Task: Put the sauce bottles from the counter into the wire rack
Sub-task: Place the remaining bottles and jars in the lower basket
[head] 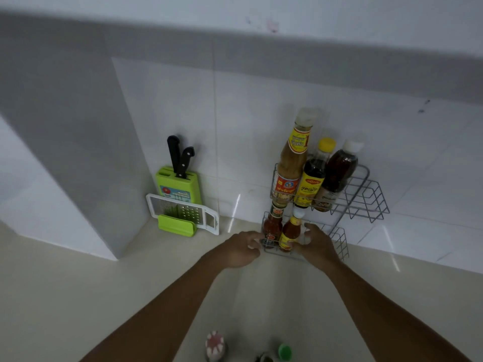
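Note:
A two-tier wire rack (pixel 366 195) stands against the tiled wall. Its upper tier holds a tall tan sauce bottle (pixel 291 163), a dark bottle with a yellow cap (pixel 313 178) and a dark bottle with a white cap (pixel 341 169). In the lower tier stand two red sauce bottles. My left hand (pixel 244 248) has its fingers closed on the base of the left red bottle (pixel 273 226). My right hand (pixel 317 242) wraps the right side of the yellow-labelled red bottle (pixel 289 232). Both bottles are upright inside the tier.
A green knife block (pixel 180 185) with two black-handled knives and a white grater (pixel 183 211) stand in the left corner. At the bottom edge of the counter are a white-and-pink bottle cap (pixel 214 344) and a green cap (pixel 285 351). A grey wall column juts out at the left.

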The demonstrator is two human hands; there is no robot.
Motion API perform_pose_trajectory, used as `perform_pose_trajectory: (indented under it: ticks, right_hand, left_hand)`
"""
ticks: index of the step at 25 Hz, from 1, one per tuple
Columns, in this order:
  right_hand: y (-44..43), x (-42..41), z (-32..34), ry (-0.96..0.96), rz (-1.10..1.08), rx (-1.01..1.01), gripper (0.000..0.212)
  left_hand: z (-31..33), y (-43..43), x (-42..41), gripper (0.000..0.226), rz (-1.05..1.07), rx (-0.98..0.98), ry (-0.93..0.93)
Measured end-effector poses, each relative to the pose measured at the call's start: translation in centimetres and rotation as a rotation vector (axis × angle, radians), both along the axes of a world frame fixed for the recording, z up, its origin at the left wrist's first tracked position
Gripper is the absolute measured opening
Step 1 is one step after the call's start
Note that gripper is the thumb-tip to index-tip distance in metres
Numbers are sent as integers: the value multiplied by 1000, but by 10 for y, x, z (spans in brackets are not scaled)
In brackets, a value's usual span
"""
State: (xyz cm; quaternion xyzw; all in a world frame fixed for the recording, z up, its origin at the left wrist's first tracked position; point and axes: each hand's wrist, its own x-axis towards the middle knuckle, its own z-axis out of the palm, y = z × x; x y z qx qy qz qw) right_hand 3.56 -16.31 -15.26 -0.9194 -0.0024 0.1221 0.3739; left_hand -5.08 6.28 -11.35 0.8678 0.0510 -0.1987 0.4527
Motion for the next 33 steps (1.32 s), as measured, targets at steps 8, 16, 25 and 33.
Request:
perform_pose_trajectory:
  ticks: [8,16,25,33]
  right_hand:
    - [-22,-124,0,-261,157,-62,48]
    - [-39,-225,-62,227,565,-399,66]
    - [-75,-257,-86,20,326,-115,42]
    - [-89,-202,28,-67,-146,482,36]
  left_hand:
    - [81,-61,-70,64,-318,199,-72]
    - [8,-104,-149,102,-358,400,157]
    - [-108,-101,-209,41,306,18,-123]
    - [-19,-133,-166,41,315,-83,-352]
